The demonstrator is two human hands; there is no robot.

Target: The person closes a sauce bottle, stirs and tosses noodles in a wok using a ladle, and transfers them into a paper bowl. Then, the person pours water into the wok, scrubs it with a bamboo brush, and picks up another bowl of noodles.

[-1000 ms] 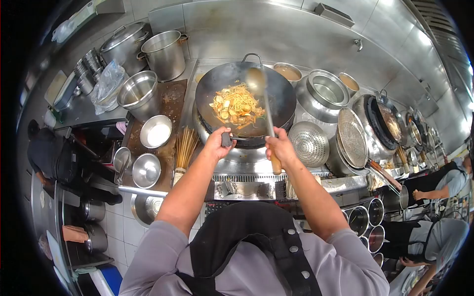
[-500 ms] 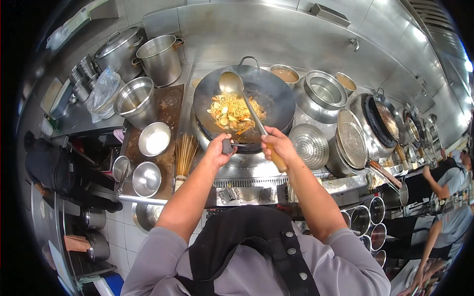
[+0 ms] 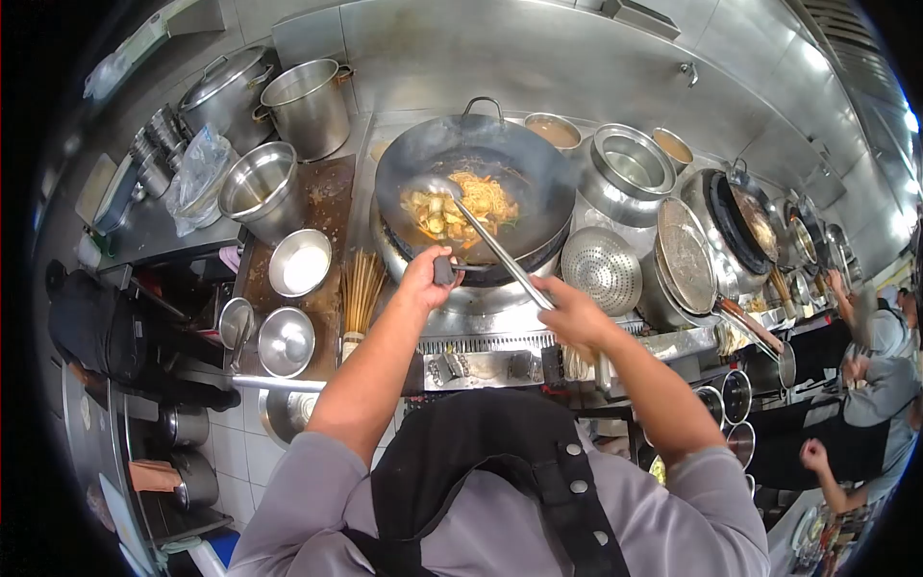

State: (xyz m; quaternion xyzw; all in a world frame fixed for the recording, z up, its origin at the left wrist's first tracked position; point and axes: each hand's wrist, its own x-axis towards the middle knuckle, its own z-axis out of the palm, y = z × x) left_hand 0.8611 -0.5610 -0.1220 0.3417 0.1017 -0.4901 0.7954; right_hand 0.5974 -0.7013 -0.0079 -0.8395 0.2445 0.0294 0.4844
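Observation:
In the head view a large dark wok (image 3: 538, 183) sits on the burner with noodles (image 3: 486, 200) and orange and yellow pieces in it. My left hand (image 3: 425, 277) is closed around the wok's near handle, where a dark cloth (image 3: 443, 270) is wrapped. My right hand (image 3: 575, 313) grips a long-handled ladle (image 3: 500, 255), slightly blurred. The ladle's bowl lies in the left part of the food, touching it. Thin smoke or steam hangs over the wok.
Right of the wok are a perforated strainer (image 3: 601, 270), a mesh skimmer (image 3: 685, 248) and a steel pot (image 3: 633, 165). A bamboo brush (image 3: 361, 293) and steel bowls (image 3: 286, 342) are on the left. Other people (image 3: 875, 385) stand at the right; one person (image 3: 111, 332) is at the left.
My right hand has drawn back toward me and to the right. The ladle's bowl has come down from the wok's upper side into the food. The left hand stays on the handle.

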